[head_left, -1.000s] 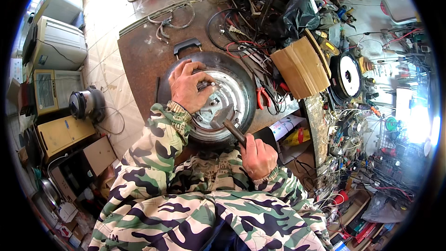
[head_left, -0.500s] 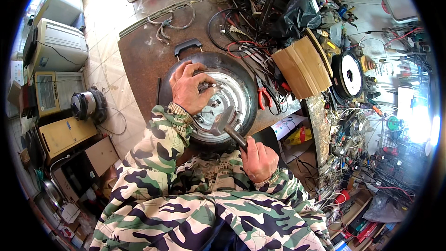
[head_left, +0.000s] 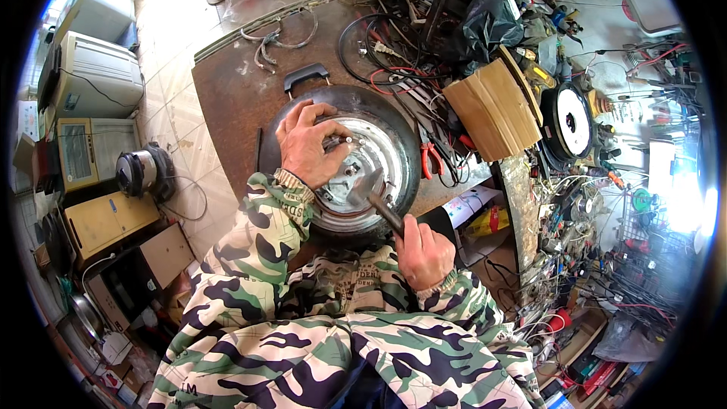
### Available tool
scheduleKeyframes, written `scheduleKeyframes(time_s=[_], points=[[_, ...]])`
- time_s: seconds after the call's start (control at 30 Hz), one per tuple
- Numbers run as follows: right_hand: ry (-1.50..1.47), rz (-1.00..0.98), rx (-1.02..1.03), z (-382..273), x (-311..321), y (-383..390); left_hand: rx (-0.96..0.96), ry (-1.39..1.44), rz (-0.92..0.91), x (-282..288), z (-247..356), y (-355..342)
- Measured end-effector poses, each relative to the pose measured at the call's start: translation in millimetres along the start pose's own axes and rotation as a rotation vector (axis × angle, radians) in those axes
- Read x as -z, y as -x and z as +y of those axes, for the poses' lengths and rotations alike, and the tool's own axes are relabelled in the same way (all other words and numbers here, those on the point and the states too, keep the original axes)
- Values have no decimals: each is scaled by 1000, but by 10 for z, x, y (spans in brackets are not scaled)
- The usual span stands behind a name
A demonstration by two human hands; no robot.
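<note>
A small wheel with a black tyre [head_left: 410,148] and a dusty silver metal rim [head_left: 384,153] lies flat on the brown workbench. Over the rim's upper left part, my left hand [head_left: 307,142] pinches a short metal rod [head_left: 338,139] between thumb and fingers. The rod's lower end is hard to make out. My right hand [head_left: 424,254] is wrapped round the handle of a hammer [head_left: 388,214] at the near right of the wheel. The hammer's metal head hangs over the rim, apart from the rod.
Pliers with red handles [head_left: 431,160], cables and tools lie right of the tyre. Beyond them stands a cardboard box [head_left: 494,110]. A black handle [head_left: 306,76] lies at the tyre's far edge on the workbench [head_left: 227,98]. Old appliances [head_left: 98,79] line the left side.
The hammer head has risen and tipped slightly, moving a little away from me over the rim. My right hand shifted up slightly with it; my left hand stayed in place.
</note>
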State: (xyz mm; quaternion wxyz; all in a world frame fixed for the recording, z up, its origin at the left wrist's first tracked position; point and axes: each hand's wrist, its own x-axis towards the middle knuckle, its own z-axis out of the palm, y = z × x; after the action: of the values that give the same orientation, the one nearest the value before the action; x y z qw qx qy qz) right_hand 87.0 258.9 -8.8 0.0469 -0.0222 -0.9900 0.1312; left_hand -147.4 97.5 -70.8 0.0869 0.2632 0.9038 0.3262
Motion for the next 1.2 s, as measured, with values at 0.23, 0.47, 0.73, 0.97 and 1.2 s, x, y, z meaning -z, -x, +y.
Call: scheduleKeyframes(time_s=[0.23,0.47,0.73,0.97,1.2], points=[[-90,-23,-62,23,-28,-59,-3,-3,12,25,0,7],[-146,16,-52,120,-22,-209,-2,-19,-11,19,6,0],[-166,26,6,191,-27,-309,-51,-20,21,41,-19,-18],[-207,10,-72,219,-65,-275,-46,-28,10,25,-29,15],[-811,222,-759,221,-13,26,-50,128,-59,150,-125,19]])
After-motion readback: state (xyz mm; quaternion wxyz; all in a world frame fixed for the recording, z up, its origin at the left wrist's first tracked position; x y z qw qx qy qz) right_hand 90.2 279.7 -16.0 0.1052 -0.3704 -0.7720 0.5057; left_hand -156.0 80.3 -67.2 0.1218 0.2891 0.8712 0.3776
